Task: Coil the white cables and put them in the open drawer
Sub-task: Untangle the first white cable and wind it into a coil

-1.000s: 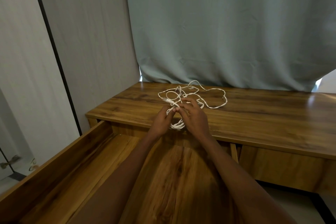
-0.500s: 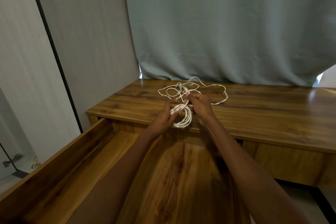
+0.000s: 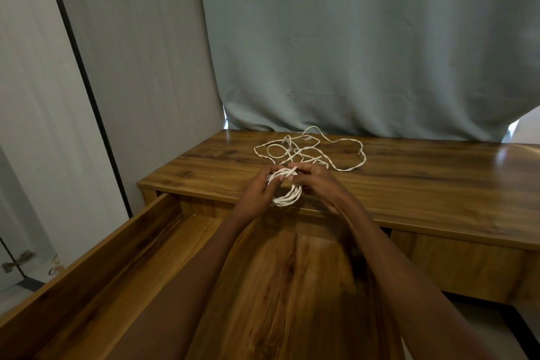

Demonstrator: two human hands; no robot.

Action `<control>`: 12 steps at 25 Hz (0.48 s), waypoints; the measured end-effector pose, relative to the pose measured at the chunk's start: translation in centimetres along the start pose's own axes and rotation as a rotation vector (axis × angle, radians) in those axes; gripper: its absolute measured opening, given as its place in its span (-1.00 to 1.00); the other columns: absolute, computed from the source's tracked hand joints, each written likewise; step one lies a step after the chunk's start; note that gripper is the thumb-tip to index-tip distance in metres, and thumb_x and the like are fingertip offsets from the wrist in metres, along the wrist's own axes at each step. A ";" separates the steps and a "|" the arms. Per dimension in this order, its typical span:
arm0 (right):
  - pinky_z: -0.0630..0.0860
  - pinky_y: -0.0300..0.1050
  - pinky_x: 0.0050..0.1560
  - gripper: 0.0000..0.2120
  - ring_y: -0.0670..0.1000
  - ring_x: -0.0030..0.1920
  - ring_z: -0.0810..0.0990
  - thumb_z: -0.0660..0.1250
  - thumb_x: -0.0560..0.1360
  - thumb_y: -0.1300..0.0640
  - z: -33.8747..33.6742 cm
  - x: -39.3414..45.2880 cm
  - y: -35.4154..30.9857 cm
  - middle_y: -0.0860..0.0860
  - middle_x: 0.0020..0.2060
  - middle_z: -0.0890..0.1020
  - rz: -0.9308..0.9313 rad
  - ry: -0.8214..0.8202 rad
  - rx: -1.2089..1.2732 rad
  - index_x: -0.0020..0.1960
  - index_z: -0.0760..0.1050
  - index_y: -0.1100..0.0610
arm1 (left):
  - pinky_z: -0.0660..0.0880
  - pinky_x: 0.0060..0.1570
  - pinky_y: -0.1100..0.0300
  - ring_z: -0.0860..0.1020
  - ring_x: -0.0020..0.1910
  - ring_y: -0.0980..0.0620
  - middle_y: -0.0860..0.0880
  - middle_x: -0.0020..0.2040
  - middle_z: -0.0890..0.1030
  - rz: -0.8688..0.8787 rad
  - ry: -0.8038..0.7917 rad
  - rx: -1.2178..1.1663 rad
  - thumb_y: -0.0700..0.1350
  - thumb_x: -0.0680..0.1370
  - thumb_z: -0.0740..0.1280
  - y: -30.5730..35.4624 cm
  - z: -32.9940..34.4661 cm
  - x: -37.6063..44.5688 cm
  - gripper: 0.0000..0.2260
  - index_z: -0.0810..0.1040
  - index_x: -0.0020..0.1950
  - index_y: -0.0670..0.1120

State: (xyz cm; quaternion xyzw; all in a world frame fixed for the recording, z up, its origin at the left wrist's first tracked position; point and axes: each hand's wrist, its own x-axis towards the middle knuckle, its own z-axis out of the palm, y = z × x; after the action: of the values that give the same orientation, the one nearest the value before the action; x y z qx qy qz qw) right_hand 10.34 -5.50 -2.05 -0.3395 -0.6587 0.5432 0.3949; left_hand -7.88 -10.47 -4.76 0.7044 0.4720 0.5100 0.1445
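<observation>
A small coil of white cable (image 3: 287, 197) hangs between my hands above the desk's front edge. My left hand (image 3: 257, 191) grips the coil's left side. My right hand (image 3: 317, 181) pinches the cable's loose end at the top of the coil. Behind them, several loose loops of white cable (image 3: 309, 149) lie tangled on the wooden desk top (image 3: 423, 181). The open drawer (image 3: 87, 266) sits below my forearms, its wooden bottom bare where it shows.
A grey-green curtain (image 3: 350, 52) hangs behind the desk. A pale wall panel and a cupboard door with a metal handle (image 3: 17, 261) stand to the left. A closed drawer front (image 3: 455, 266) is at the right under the desk top.
My right hand came back toward the coil, bringing the cable end over its top. The coil stays in my left hand; the loose tangle on the desk has not shifted.
</observation>
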 end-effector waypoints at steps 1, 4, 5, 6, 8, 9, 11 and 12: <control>0.61 -0.10 -0.06 -0.62 -0.01 -0.09 0.70 0.40 0.53 0.28 0.0 0.0 0.2 0.06 -0.01 0.74 -0.005 -0.016 -0.025 0.32 0.58 0.08 | 0.55 -0.03 0.23 0.61 -0.02 0.22 0.08 0.05 0.64 -0.013 -0.009 -0.031 -0.08 0.66 0.27 0.1 -0.1 0.1 -0.78 0.51 0.28 -0.09; 0.60 -0.17 -0.13 -0.67 -0.04 -0.11 0.72 0.38 0.53 0.26 0.4 -0.1 0.4 0.04 -0.03 0.74 -0.052 0.028 -0.106 0.27 0.61 0.07 | 0.55 -0.07 0.21 0.62 -0.04 0.18 0.05 0.05 0.64 -0.042 -0.040 -0.083 -0.06 0.65 0.27 0.1 0.0 0.0 -0.77 0.52 0.28 -0.08; 0.62 -0.13 -0.07 -0.70 -0.03 -0.06 0.73 0.39 0.53 0.20 0.6 -0.1 0.5 0.02 -0.03 0.75 -0.083 0.056 -0.160 0.24 0.64 0.05 | 0.55 -0.07 0.22 0.62 -0.03 0.18 0.05 0.05 0.64 -0.046 -0.041 -0.096 -0.05 0.66 0.27 0.0 0.1 -0.1 -0.77 0.52 0.28 -0.07; 0.63 -0.08 -0.01 -0.73 -0.03 -0.03 0.73 0.40 0.52 0.12 0.7 0.0 0.8 -0.02 -0.04 0.75 -0.121 0.091 -0.231 0.20 0.66 0.02 | 0.53 -0.07 0.24 0.61 -0.03 0.19 0.06 0.05 0.64 -0.043 -0.037 -0.104 -0.05 0.66 0.26 0.1 0.2 -0.2 -0.78 0.53 0.27 -0.07; 0.61 -0.04 0.01 -0.75 -0.05 -0.05 0.71 0.41 0.52 -0.02 0.9 0.1 1.2 -0.06 -0.07 0.74 -0.189 0.159 -0.399 0.16 0.68 0.00 | 0.53 -0.06 0.27 0.62 -0.03 0.20 0.07 0.05 0.64 -0.039 -0.020 -0.117 -0.07 0.66 0.26 0.3 0.3 -0.2 -0.79 0.53 0.27 -0.08; 0.61 -0.04 -0.01 -0.75 -0.07 -0.07 0.70 0.41 0.53 -0.05 1.0 0.1 1.3 -0.07 -0.08 0.74 -0.214 0.174 -0.444 0.16 0.68 0.00 | 0.54 -0.09 0.27 0.63 -0.05 0.19 0.07 0.04 0.65 -0.049 -0.017 -0.134 -0.08 0.66 0.26 0.5 0.3 -0.1 -0.79 0.54 0.26 -0.08; 0.62 -0.02 0.01 -0.77 -0.05 -0.07 0.71 0.39 0.56 0.00 1.2 -0.2 1.5 -0.06 -0.07 0.74 -0.233 0.173 -0.410 0.18 0.67 0.01 | 0.52 -0.18 0.30 0.62 -0.17 0.23 0.08 -0.05 0.65 -0.082 -0.018 -0.179 -0.12 0.66 0.26 0.9 0.3 -0.1 -0.81 0.54 0.24 -0.09; 0.63 0.00 0.02 -0.78 -0.02 -0.06 0.73 0.38 0.57 0.05 1.2 -0.3 1.6 -0.04 -0.07 0.75 -0.224 0.162 -0.337 0.19 0.67 0.03 | 0.50 -0.21 0.32 0.61 -0.20 0.25 0.10 -0.10 0.64 -0.091 -0.020 -0.193 -0.12 0.66 0.26 1.0 0.3 -0.1 -0.83 0.54 0.23 -0.07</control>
State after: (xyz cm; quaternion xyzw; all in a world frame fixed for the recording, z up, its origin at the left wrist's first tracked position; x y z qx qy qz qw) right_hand 9.42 -6.00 -3.77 -0.3678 -0.7399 0.3490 0.4420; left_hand -7.11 -10.99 -4.30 0.6702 0.4507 0.5390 0.2392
